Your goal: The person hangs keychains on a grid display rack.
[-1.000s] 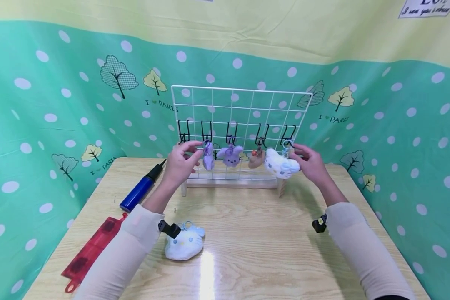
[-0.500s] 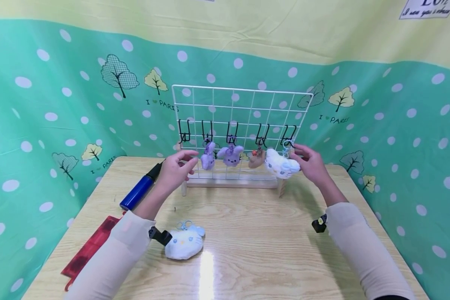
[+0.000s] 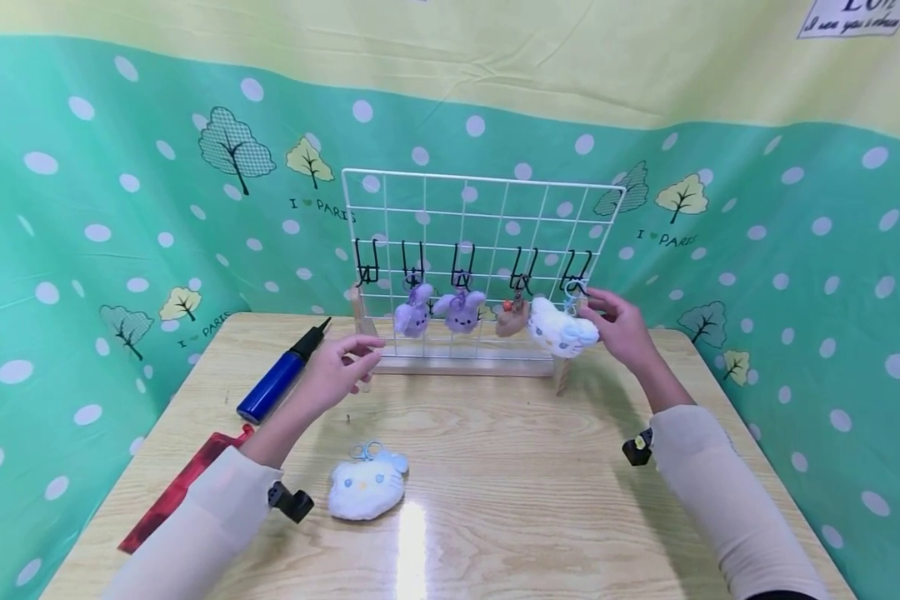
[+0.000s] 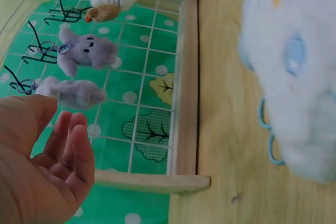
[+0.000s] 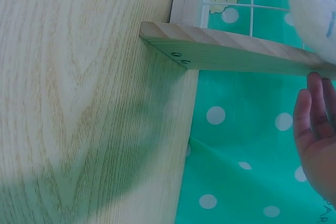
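My left hand (image 3: 337,371), fingers loosely bent and holding nothing, hovers in front of the left end of a white wire grid rack (image 3: 482,178). Close by hangs a purple plush keychain (image 3: 412,318), seen from its side in the left wrist view. Another purple plush bunny keychain (image 3: 462,313) and a brown plush keychain (image 3: 512,318) hang on black hooks to its right. At the rack's right end, my right hand (image 3: 621,329) pinches the wooden upright (image 5: 236,51), beside a hanging white plush cat-head keychain (image 3: 562,329); its thumb is hidden in the right wrist view.
A second white plush cat head (image 3: 367,487) with blue rings lies on the table (image 3: 495,483). Left of it are a blue hand pump (image 3: 277,385) and a red flat strip (image 3: 180,483), partly covered by my left sleeve. The leftmost black hook (image 3: 366,262) bears no plush.
My left hand has drawn back from the leftmost purple plush, down and to the left. That plush has turned on its hook. The right hand has stayed in place.
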### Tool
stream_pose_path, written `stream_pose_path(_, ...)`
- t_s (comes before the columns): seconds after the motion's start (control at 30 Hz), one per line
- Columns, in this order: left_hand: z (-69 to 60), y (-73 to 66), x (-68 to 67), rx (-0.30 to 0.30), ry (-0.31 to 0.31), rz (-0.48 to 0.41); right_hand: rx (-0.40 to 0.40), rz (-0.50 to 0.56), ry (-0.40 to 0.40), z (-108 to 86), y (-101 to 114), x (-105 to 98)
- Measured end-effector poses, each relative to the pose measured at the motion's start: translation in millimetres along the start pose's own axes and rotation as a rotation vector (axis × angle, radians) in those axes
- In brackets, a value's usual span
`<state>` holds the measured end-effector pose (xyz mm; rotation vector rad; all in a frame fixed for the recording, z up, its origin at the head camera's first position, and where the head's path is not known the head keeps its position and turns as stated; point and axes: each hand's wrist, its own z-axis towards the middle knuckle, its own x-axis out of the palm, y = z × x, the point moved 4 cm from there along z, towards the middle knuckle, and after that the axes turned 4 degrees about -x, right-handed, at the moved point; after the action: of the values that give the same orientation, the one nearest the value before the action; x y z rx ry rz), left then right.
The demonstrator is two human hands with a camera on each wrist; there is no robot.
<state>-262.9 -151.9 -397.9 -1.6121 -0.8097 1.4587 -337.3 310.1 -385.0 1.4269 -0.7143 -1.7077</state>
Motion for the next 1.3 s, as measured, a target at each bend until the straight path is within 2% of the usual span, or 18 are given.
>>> stream_pose_path(0.33,-19.9,41.6,3.2,-0.118,0.098,0.075,0.005,0.009,0.005,-0.9,-0.3,0.6)
stream_pose_path(0.5,-29.3,56.3,7.0,-0.154,0.155,0.157,0.006,0.018,0.001,-0.3,1.4,-0.2)
stream_pose_path(0.63,-34.0,65.0,9.3,-0.132,0.193,0.208,0.005,0.009,-0.007,-0.9,1.8,-1.0)
stream_pose_path(0.83,-37.5,76.1,14.7,-0.036,0.258,0.283,0.005,0.009,0.004,-1.8,3.9,0.7)
stream_pose_path(1.13,-33.2,84.8,29.1,0.055,0.416,0.327,0.02,0.006,0.005,-3.7,3.6,0.4)
stream_pose_path(1.3,-33.2,85.1,32.2,0.107,0.428,0.372,0.013,0.001,-0.002,-3.2,2.5,0.2)
